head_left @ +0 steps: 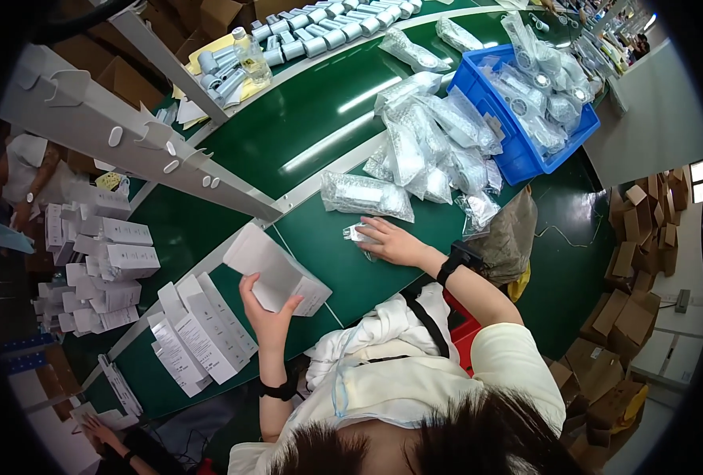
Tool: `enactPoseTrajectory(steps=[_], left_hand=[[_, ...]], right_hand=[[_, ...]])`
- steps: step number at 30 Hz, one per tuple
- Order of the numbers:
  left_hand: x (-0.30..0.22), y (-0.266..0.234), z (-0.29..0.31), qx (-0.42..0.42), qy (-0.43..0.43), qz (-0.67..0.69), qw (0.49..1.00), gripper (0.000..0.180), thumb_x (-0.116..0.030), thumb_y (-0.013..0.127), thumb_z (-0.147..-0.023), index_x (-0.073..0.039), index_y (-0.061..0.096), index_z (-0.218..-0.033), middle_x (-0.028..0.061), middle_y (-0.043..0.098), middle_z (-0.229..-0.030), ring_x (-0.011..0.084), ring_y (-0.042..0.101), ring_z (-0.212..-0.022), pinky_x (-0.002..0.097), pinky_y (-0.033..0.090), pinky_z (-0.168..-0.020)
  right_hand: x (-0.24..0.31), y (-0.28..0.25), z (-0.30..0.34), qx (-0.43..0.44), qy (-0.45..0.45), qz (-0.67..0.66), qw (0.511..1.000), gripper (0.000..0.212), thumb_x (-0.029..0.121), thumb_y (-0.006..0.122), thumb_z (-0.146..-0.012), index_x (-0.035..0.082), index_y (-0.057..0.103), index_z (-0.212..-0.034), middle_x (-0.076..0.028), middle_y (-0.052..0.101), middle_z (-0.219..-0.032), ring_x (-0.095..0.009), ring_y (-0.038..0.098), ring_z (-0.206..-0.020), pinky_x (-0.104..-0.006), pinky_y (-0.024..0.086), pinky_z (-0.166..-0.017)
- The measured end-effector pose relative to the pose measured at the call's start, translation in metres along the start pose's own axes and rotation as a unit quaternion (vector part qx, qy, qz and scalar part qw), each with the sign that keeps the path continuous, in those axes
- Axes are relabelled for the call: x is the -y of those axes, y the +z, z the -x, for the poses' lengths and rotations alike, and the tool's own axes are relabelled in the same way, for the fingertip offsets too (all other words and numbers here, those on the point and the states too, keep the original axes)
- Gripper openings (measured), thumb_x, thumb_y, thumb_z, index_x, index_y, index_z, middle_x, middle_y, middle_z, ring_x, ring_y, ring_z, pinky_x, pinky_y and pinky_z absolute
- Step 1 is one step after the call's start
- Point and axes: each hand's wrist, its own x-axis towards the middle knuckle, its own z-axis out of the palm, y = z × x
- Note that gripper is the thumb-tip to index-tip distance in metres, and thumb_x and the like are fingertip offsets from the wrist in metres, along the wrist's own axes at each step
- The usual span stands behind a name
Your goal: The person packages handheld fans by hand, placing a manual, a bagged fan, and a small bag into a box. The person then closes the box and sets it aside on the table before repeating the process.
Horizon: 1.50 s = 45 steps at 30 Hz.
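My left hand [268, 310] grips a white cardboard box [276, 269], thumb on the near side and fingers on the left side; the box is tilted over the green table. My right hand [395, 241] rests on the table with its fingers over a small clear plastic packet [357, 233], whose contents are too small to name. Just beyond that hand lies a bubble-wrapped item [367, 195]. A pile of similar bubble-wrapped items [426, 138] spreads out behind it. Several flat-lying white boxes [201, 328] are lined up left of my left hand.
A blue crate [518, 162] full of wrapped parts stands at the far right. Beyond a metal upright [177, 170] runs a green conveyor [288, 142], with grey cylindrical parts [331, 38] on its far side. Stacked white boxes [121, 265] and co-workers' arms are at the left; open cartons [605, 348] lie right.
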Motion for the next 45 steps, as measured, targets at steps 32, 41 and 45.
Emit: enactPoseTrajectory(steps=[32,41,45], left_hand=[[-0.015,0.136,-0.035,-0.156,0.042,0.026,0.987,0.072,-0.009,0.079,-0.057,-0.009,0.021,-0.1,0.0285,0.034,-0.122,0.039,0.046,-0.105,0.0411,0.041,-0.084],[0.016,0.121,-0.02,-0.11,0.148,0.058,0.981,0.073,-0.011,0.08,-0.059,-0.01,0.019,-0.1,0.0251,0.031,-0.123,0.0351,0.046,-0.106,0.0406,0.041,-0.085],[0.022,0.127,-0.016,-0.061,0.169,0.016,0.984,0.074,-0.012,0.08,-0.059,-0.011,0.019,-0.1,0.0242,0.03,-0.122,0.0337,0.044,-0.108,0.0395,0.04,-0.087]], right_hand=[[0.025,-0.072,-0.141,-0.427,0.14,-0.38,0.809,0.064,0.005,0.069,-0.069,0.009,0.031,-0.12,-0.011,0.046,-0.11,-0.023,0.046,-0.103,-0.0345,0.039,-0.087],[-0.002,-0.139,-0.144,-0.016,-0.091,-0.346,0.934,0.052,0.011,0.073,-0.06,0.009,0.052,-0.107,-0.013,0.049,-0.106,-0.033,0.042,-0.105,-0.0354,0.039,-0.087],[0.029,-0.125,-0.13,-0.049,-0.069,-0.14,0.987,0.052,0.015,0.072,-0.061,0.012,0.053,-0.11,-0.013,0.047,-0.109,-0.034,0.041,-0.107,-0.0362,0.039,-0.087]])
